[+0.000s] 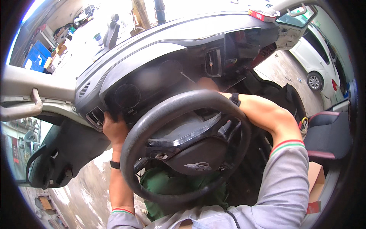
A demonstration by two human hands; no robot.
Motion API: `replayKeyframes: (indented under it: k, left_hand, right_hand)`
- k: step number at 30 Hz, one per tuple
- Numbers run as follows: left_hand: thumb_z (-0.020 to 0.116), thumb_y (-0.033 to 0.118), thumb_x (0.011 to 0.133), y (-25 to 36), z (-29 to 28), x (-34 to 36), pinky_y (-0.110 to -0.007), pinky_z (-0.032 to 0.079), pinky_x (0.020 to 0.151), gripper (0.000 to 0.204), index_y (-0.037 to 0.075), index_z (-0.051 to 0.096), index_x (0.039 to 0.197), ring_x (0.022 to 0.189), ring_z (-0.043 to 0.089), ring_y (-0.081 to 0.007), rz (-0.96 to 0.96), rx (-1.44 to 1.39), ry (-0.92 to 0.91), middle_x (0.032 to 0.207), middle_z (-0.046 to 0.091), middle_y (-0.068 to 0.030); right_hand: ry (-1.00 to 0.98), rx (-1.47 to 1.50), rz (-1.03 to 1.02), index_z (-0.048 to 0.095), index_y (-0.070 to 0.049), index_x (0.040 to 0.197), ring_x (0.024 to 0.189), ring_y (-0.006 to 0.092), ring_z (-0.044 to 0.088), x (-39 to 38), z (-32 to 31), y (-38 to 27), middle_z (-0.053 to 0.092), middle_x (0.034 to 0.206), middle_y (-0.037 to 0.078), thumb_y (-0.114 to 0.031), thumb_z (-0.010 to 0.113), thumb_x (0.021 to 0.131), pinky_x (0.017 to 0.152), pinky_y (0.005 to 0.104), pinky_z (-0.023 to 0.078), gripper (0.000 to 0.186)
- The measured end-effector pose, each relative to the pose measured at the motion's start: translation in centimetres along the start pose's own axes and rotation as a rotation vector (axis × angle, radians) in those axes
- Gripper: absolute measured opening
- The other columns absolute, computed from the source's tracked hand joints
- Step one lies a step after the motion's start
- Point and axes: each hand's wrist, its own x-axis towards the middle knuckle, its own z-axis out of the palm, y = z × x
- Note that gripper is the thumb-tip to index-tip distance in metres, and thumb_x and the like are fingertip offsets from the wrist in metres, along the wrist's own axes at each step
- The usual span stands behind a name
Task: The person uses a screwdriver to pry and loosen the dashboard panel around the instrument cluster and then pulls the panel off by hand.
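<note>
My left hand (114,128) is at the left end of the dashboard (179,57), between the side air vent (96,116) and the instrument cluster (148,86). Its fingers bend over the trim edge there; their tips are partly hidden. Behind the steering wheel (187,100) rim, my right hand (207,84) is slightly blurred and partly covered by the rim. A thin, pale rod-like tool (188,78) juts from it toward the right part of the cluster face. Whatever handle it has is hidden in the hand.
A central air vent (212,63) and a dark screen panel (242,45) lie to the right. The open driver's door (65,156) is at left. A red and white box (262,15) rests on the dashboard. Outside stands a white car (314,65); a black seat (329,135) is at right.
</note>
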Motion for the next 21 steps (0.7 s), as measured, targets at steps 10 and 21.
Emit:
replayKeyframes:
  k: [10, 21]
  left_hand:
    - [0.077, 0.023, 0.084, 0.5, 0.1, -0.9, -0.05, 0.051, 0.068, 0.029, 0.001, 0.059, 0.086, 0.082, 0.066, -0.0454, 0.083, 0.1, -0.02, 0.08, 0.067, -0.023]
    - [0.067, 0.054, 0.094, -2.9, 2.3, -3.2, -0.042, 0.056, 0.072, 0.067, -0.009, 0.067, 0.117, 0.087, 0.074, -0.0344, -0.55, -0.446, -0.444, 0.086, 0.073, -0.017]
  right_hand:
    - [-0.032, -0.002, 0.089, 0.072, 0.005, 0.112, 0.114, 0.0449, 0.065, 3.4, 1.8, 3.8, 0.068, 0.114, 0.032, -0.058, 0.058, 0.092, 0.101, 0.0453, 0.049, 0.068]
    - [-0.011, 0.298, 0.163, 0.071, 0.008, 0.113, 0.114, 0.0433, 0.066, 1.6, 1.6, 0.6, 0.068, 0.117, 0.033, -0.066, 0.063, 0.086, 0.098, 0.0404, 0.051, 0.079]
